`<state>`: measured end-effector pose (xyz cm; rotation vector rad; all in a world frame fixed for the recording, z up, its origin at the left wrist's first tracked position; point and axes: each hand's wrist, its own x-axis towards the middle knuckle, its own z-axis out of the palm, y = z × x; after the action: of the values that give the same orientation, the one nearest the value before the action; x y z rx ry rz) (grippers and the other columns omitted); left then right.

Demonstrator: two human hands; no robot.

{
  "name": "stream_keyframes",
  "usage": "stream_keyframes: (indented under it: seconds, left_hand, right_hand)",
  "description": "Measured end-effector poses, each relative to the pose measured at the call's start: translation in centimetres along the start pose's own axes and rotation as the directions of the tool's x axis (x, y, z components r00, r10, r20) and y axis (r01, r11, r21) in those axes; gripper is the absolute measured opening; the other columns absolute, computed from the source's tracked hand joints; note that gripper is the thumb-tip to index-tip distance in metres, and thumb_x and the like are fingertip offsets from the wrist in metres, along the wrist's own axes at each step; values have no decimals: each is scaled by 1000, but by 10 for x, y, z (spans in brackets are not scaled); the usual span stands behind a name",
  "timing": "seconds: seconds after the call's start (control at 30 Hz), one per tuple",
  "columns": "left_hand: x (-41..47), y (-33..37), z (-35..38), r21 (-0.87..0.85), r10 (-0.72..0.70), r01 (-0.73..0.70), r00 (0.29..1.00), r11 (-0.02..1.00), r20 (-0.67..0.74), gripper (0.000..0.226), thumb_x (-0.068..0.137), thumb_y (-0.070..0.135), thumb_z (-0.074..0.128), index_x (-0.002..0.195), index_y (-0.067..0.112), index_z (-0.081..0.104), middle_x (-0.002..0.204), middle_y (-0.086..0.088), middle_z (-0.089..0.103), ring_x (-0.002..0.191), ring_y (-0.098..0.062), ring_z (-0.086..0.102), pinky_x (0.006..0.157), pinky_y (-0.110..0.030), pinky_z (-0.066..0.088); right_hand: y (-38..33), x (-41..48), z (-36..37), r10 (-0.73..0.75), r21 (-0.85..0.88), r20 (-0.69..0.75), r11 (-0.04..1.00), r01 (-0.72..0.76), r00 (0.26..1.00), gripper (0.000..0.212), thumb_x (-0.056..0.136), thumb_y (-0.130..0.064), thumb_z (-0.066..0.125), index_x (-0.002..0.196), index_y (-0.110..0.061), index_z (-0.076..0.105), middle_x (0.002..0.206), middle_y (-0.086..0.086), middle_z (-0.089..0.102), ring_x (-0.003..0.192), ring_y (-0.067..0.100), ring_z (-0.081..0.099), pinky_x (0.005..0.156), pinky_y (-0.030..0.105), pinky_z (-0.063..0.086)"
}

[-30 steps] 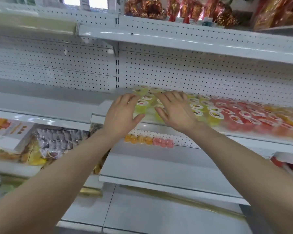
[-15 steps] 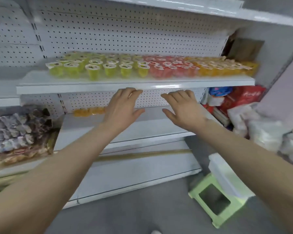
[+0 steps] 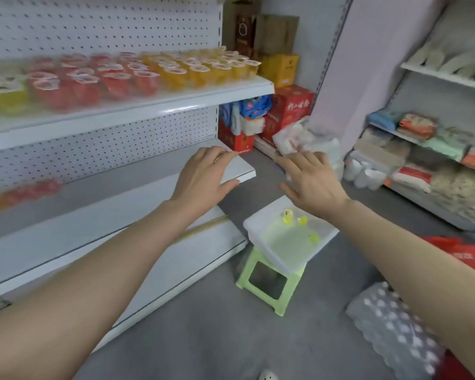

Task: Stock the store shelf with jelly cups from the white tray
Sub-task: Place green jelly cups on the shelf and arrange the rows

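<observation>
white tray [image 3: 261,225], few yellow-green jelly cups [image 3: 288,215]

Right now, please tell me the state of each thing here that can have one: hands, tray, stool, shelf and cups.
Left hand: open, holding nothing.
Right hand: open, holding nothing.
White tray: resting on the stool, nearly empty.
Tray cups: three green ones, lying apart.
Green stool: upright on the floor.
Upper shelf: filled with rows of cups.
Shelf cups: upright, grouped green, red, orange.

Goods and clutter at the aisle's end.
A light-green stool [image 3: 246,272] stands on the grey floor [image 3: 217,338]; red cartons [image 3: 291,111], a yellow box [image 3: 281,68] and brown boxes [image 3: 277,34] fill the corner, and packets [image 3: 417,127] line a side rack [image 3: 436,75].
</observation>
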<state>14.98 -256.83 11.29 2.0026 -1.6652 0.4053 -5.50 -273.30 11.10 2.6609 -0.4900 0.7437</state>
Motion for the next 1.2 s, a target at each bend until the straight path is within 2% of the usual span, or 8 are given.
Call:
stream_keyframes:
  seconds: [0.1, 0.23, 0.37, 0.43, 0.6, 0.9, 1.13, 1.2]
  left_hand:
    - [44, 31, 53, -56, 35, -34, 999, 998, 17, 57, 83, 35, 71, 134, 15, 55, 126, -6, 57, 115, -29, 50, 97, -38, 41]
    - [88, 62, 120, -104, 38, -33, 998, 994, 54, 56, 83, 35, 73, 133, 16, 55, 125, -5, 58, 115, -29, 51, 94, -40, 45]
    - [112, 78, 186, -136, 28, -11, 992, 991, 123, 57, 83, 36, 73, 133, 16, 55, 124, -5, 58, 114, -29, 51, 93, -41, 46]
    - [118, 80, 217, -143, 18, 8, 983, 990, 183, 57, 82, 37, 73, 132, 17, 55, 123, -5, 58, 113, -29, 52, 91, -42, 47]
    - [129, 73, 300, -164, 48, 2, 953, 987, 300, 54, 82, 37, 73, 131, 19, 56, 119, -1, 59, 105, -27, 54, 86, -38, 49]
    - [147, 41, 457, -241, 83, 49, 856, 969, 510, 54, 83, 35, 74, 131, 19, 55, 122, -2, 58, 111, -25, 54, 86, -33, 49]
    - [145, 11, 576, -249, 115, 61, 767, 967, 632, 55, 81, 33, 75, 130, 20, 55, 121, -1, 58, 108, -25, 54, 80, -34, 52]
    - [144, 5, 606, -247, 128, 48, 750, 968, 649, 55, 81, 33, 76, 130, 19, 56, 120, -1, 57, 107, -25, 55, 77, -33, 51]
  right_hand:
    - [68, -23, 18, 65, -44, 53, 997, -63, 996, 42, 89, -34, 61, 127, -16, 59, 113, 3, 64, 101, 31, 57, 85, 44, 41]
    - [140, -47, 48, 127, -80, 153, 990, -115, 980, 42, 93, -39, 51, 127, -15, 58, 107, 3, 63, 97, 32, 56, 85, 45, 40]
    - [187, -70, 90, 198, -73, 257, 980, -185, 946, 51, 88, -46, 45, 124, -14, 60, 107, 3, 63, 94, 30, 55, 85, 43, 38]
    - [202, -82, 114, 221, -38, 274, 975, -219, 936, 50, 86, -44, 50, 124, -14, 60, 105, 5, 63, 89, 31, 57, 80, 42, 39]
    - [229, -110, 185, 293, 30, 326, 947, -320, 899, 53, 77, -30, 76, 125, -14, 61, 107, 8, 66, 87, 33, 63, 79, 43, 44]
    - [254, -161, 334, 466, -4, 548, 832, -555, 695, 60, 72, -26, 83, 127, -16, 60, 110, 6, 66, 89, 33, 63, 81, 45, 43]
    - [263, -194, 441, 532, -108, 669, 760, -640, 519, 66, 71, -26, 84, 131, -19, 57, 109, 4, 66, 92, 33, 62, 87, 48, 42]
    - [264, -203, 466, 534, -153, 712, 752, -641, 456, 65, 77, -28, 79, 135, -21, 52, 115, 2, 65, 101, 32, 60, 93, 48, 38]
